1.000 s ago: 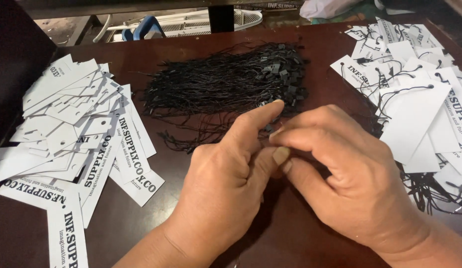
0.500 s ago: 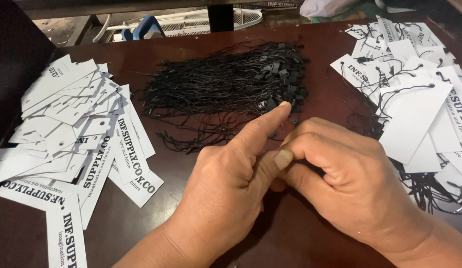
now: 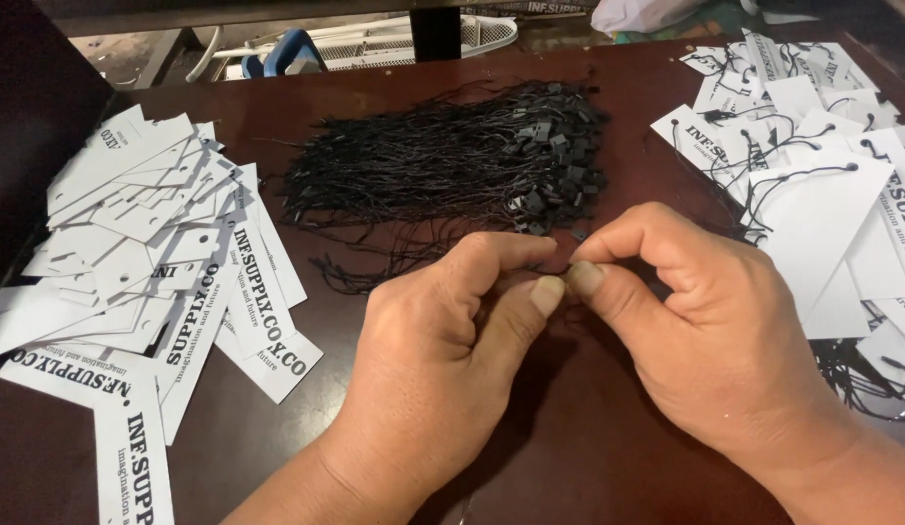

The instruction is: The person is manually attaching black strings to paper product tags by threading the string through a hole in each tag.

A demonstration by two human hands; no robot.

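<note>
The head view looks down on a dark brown table (image 3: pixel 588 457) with a smooth, slightly shiny top. In the middle of it the left hand (image 3: pixel 428 360) and the right hand (image 3: pixel 700 331) meet, thumb tip against thumb tip. Both hands are closed in a fine pinch on a thin black string (image 3: pixel 559 273), which shows only as a short dark piece between the fingertips — the rest of it is hidden by the fingers.

Just behind the hands lies a bundle of black strings (image 3: pixel 443 170), long and loose like hair, with small square black plastic locks gathered at its right end. The pinched string is at the near edge of this bundle.

At the left side a heap of white card tags (image 3: pixel 146 248) spreads out — flat, stiff rectangles with cut corners, a small punched hole and black print. At the right side lies a second heap of white tags (image 3: pixel 812 185), and these have black strings already threaded through their holes. Beyond the far edge of the table a white wire rack (image 3: pixel 394 39) is visible.
</note>
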